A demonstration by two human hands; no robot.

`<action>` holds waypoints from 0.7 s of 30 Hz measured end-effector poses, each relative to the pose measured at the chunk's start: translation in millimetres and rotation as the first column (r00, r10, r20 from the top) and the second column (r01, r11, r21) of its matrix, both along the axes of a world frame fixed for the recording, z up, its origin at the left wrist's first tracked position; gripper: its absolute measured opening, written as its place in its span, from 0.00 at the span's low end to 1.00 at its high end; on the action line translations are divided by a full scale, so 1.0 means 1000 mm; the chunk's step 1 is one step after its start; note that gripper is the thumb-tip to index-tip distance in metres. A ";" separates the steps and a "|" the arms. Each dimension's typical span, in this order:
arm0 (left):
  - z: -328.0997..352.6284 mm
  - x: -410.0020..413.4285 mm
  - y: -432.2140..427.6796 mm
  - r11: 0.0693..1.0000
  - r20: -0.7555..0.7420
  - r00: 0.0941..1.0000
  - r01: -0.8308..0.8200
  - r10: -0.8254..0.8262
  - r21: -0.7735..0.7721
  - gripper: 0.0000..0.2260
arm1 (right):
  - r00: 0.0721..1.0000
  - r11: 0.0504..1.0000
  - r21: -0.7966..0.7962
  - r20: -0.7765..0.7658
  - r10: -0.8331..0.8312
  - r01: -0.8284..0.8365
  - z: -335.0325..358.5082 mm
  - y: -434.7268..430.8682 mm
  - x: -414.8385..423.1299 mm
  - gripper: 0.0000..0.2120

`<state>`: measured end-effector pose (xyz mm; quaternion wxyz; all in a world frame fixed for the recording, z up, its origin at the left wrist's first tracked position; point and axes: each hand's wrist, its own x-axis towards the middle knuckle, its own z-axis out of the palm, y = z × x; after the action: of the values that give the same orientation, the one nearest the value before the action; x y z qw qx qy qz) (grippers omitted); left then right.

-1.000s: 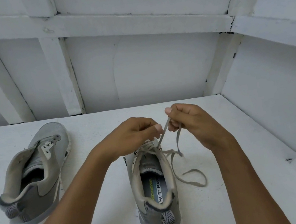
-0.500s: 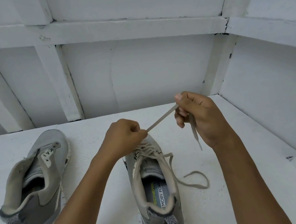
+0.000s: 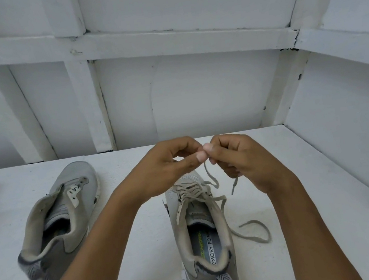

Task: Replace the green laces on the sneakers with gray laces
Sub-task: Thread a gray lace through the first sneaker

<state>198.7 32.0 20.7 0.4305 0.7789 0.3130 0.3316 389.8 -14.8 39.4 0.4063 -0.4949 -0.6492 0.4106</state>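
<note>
Matt grey mesh-cloth sneaker [image 3: 199, 228], flat woven cloth lace [image 3: 211, 179], rough white painted tabletop [image 3: 135, 267], cracked painted wall [image 3: 196, 95]

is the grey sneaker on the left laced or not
Unlaced: the grey mesh sneaker on the left shows bare eyelets and no lace.

Both bare forearms reach forward and converge at center. The left hand [image 3: 173, 165] and right hand [image 3: 241, 157] meet fingertip to fingertip, each pinching the gray lace [image 3: 208, 174] between thumb and forefinger, the other fingers curled.
</note>
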 end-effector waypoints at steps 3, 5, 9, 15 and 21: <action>-0.003 -0.002 0.001 1.000 0.035 0.999 0.002 -0.001 -0.020 0.09 | 1.000 1.000 -0.009 -0.028 0.005 -0.006 0.000 0.000 -0.002 0.15; -0.004 -0.003 0.003 0.999 -0.001 0.999 -0.034 0.034 -0.001 0.07 | 0.999 1.000 -0.007 -0.035 -0.011 0.010 0.000 0.001 -0.001 0.16; -0.016 -0.004 0.012 0.977 -0.163 0.966 -0.188 0.203 0.100 0.05 | 0.988 0.996 0.049 -0.140 -0.069 0.076 -0.004 0.003 0.005 0.17; -0.034 -0.008 0.021 0.958 -0.392 0.875 -0.249 0.285 0.141 0.06 | 0.956 0.994 0.041 -0.280 -0.086 0.102 -0.016 0.010 0.011 0.15; -0.027 -0.017 0.013 0.961 -0.373 0.887 -0.228 0.271 0.154 0.12 | 0.960 0.990 0.067 -0.260 -0.099 0.121 -0.027 0.015 0.007 0.13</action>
<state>181.7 44.9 -6.8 0.2711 0.8042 0.4721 0.2385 397.1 0.5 12.3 0.5290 -0.4559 -0.5790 0.4209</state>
